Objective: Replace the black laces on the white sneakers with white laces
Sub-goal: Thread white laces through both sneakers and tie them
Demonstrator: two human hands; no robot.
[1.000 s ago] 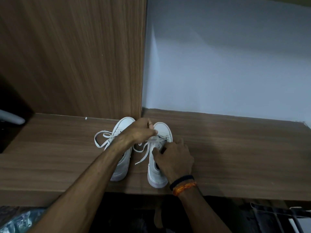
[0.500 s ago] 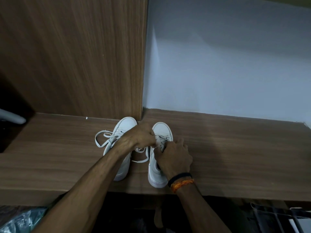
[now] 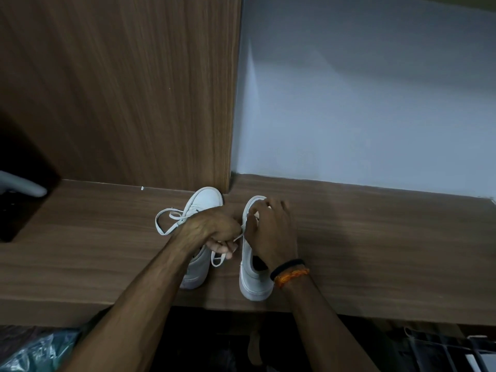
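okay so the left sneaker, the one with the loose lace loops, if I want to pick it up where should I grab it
Grip the left sneaker across its toe, coming from above at the far end. That toe cap is the one part showing bare; the left hand and forearm cover its middle and heel, and the loose lace loops trail off its left side, so a grab there would likely snag.

Two white sneakers stand side by side on a wooden shelf (image 3: 375, 251), toes to the wall. The left hand (image 3: 214, 232) grips a white lace (image 3: 239, 237) (pulled taut) from the right sneaker (image 3: 251, 280), where the right hand (image 3: 271, 232) rests. The left sneaker (image 3: 206, 197) trails loose loops.
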